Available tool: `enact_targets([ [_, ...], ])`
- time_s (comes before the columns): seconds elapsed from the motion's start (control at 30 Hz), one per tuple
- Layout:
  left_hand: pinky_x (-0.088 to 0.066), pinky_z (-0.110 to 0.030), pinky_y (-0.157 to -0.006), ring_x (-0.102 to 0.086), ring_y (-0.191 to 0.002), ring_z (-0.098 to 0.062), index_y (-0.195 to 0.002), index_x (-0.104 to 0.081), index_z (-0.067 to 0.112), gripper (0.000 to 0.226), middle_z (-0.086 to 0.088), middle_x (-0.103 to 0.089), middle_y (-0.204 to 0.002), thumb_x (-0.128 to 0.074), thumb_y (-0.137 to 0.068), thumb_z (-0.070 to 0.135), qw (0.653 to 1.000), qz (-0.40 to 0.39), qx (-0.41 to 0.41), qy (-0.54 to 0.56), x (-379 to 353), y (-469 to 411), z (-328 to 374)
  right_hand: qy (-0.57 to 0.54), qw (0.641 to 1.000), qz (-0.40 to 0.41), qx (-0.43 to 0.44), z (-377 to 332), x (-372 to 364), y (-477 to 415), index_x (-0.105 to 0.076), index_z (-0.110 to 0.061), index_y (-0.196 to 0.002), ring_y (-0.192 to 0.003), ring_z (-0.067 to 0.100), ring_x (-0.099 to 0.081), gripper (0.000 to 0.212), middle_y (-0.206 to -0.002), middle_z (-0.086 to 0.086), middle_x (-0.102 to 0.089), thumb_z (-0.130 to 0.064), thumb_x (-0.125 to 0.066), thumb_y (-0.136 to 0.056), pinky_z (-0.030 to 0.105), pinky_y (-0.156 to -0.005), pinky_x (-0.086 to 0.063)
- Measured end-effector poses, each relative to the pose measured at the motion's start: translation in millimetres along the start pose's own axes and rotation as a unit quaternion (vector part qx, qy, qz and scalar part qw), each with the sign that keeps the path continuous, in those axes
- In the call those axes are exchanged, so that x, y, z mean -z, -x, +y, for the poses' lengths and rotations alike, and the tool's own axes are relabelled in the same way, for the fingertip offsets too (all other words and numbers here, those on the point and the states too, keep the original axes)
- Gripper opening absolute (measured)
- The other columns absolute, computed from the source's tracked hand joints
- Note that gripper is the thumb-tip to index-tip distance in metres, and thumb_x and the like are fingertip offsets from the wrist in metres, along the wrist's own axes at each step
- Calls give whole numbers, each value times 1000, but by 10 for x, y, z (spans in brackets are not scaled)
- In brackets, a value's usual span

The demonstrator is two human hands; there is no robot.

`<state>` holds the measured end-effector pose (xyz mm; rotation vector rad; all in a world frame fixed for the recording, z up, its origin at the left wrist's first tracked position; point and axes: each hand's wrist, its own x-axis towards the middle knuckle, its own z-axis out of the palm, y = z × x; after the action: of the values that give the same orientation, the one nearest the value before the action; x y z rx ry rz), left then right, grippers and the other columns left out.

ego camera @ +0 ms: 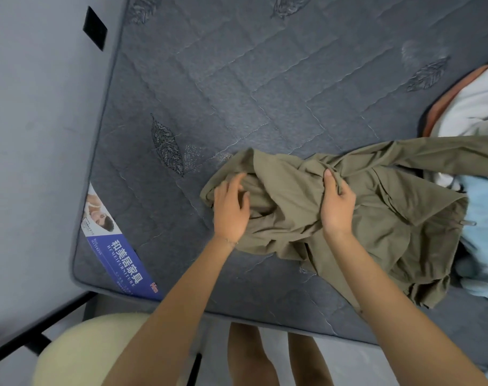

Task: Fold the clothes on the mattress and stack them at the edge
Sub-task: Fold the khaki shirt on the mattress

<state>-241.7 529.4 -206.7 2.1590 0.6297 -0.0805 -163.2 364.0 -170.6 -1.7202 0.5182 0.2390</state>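
Pinching crumpled olive garment (293, 218): right hand (338, 208) | left hand (231, 211) pressing it, fingers loose | quilted grey mattress (237, 79)

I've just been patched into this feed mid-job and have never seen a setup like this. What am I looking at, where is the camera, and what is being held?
There is no machine here: a person works with two bare hands. The single picture comes from a wide-angle camera worn on the head, looking down along the arms. The grey quilted surface is the mattress, with a blue printed label at its near left corner. On it lies a crumpled olive garment, not yet folded. The right hand pinches a fold of it between thumb and fingers. The left hand lies on the cloth's left end, fingers loosely bent; whether it grips I cannot tell. At the right edge lie more clothes, white and light blue, in a heap.
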Motion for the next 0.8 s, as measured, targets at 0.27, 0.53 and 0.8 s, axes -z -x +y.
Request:
enact_targets([
  [0.27, -16, -46, -117, -16, -145, -31, -153, -11, 18, 83, -16, -17, -157, -64, -89, 16, 995, -32, 40, -88, -125, -539, 275, 44, 996, -65, 52, -78, 591, -121, -68, -22, -75, -71, -8, -59, 26, -69, -19, -68, -15, -56, -97, 9, -71, -44],
  [0.53, -44, -10, -72, -59, -75, 5, -80, -62, 19, 13, 7, -66, -79, -63, -91, 12, 983, -135, -39, 115, -343, -360, 454, -34, 992, 123, 7, -91, 926, -534, -66, -13, -104, -88, -11, -59, 14, -98, -7, -67, -20, -57, -96, 8, -85, -44],
  [0.8, -43, -19, -70, -50, -69, -8, -76, -56, 20, 21, -3, -55, -70, -59, -91, 6, 976, -4, 16, 216, -785, -179, 997, -64, 969, 87, -222, 425, 879, -146, -45, -5, -130, -109, 17, -53, 57, -111, 5, -53, -28, -72, -85, 26, -93, -40],
])
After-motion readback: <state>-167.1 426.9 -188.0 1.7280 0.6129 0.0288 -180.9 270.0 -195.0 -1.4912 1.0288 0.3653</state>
